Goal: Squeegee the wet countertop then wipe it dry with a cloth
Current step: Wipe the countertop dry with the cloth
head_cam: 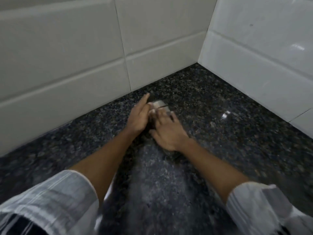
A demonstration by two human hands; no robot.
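Rolled-up striped sleeves (55, 197) fill the bottom corners closest to the lens, and two bare forearms run up from them to meet in the middle of a dark speckled granite countertop (228, 136). On the person's left, the left hand (138, 118) lies on its side with the forefinger stretched straight toward the back wall while the other fingers curl in against a small pale object (158, 104), a whitish, flat-looking piece with a thin dark line across it; motion blur makes it hard to name, and it may be the squeegee or a folded cloth, which cannot be told apart here. Just beside it and touching it, the right hand (166, 131) rests palm down on the stone, its fingers bent over the near part of the same pale object, so both hands seem to be holding it together, though the exact grip is smeared. That object sits on the counter close to the back wall, left of the inside corner. Between the forearms, nearer the camera, a broad patch of the granite looks paler and greyish (152, 175) against the darker, glossier stone around it. Bright reflected glints show on the counter to the right of the hands. Behind the hands rises a wall of large off-white tiles (67, 56), and a second, shinier tiled wall (262, 53) meets it at the corner on the right
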